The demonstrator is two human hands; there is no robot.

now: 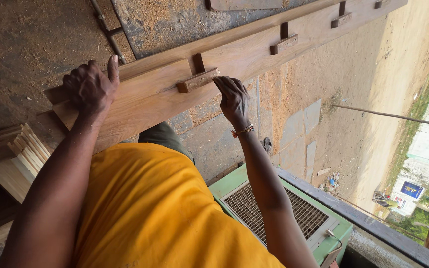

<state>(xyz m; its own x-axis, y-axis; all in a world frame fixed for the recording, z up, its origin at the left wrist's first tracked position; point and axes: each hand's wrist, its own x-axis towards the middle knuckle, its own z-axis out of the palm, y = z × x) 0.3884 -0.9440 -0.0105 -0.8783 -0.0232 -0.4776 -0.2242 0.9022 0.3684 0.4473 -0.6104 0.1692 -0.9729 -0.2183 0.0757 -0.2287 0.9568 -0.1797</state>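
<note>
Timber plank [150, 97]: long, pale brown, running from lower left to upper right across the view; carried above a sawdust-strewn floor [21, 44].
Left hand [91, 87]: clamped over the near end of the plank, fingers wrapped across its upper edge, thumb raised; apparently steadying the piece against shifting.
Right hand [233, 98]: fingertips pressed to the end of a small wooden block [198, 80], not closed round it; seemingly seating or testing the block.
Small wooden block: set crosswise in a notch in the plank; like blocks [284, 43] spaced further along.
Stacked boards [18, 149]: at left, apart from both hands.
Green grilled machine [279, 208]: below the right forearm.
</note>
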